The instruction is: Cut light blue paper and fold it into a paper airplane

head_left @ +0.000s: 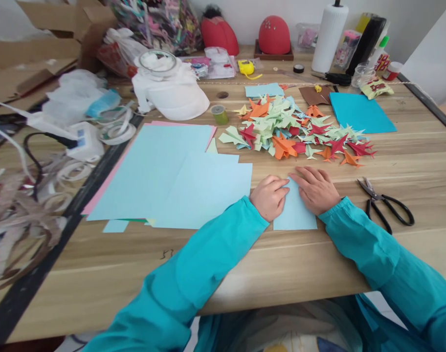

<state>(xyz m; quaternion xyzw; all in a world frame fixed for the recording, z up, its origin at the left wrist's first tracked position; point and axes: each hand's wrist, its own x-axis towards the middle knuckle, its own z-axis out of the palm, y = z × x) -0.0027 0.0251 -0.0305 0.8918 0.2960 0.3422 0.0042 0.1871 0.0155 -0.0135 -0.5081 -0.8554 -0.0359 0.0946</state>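
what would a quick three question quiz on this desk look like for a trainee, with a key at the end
1. True or false: the left hand and the right hand both touch one light blue sheet.

2. Multiple choice: where do the scissors lie?
A) beyond the left hand, on its left
B) on the table, to the right of the right hand
C) under the left hand

3. Open: name two colours in the heap of folded paper pieces.

Key:
1. True
2. B
3. For example, pale green and orange
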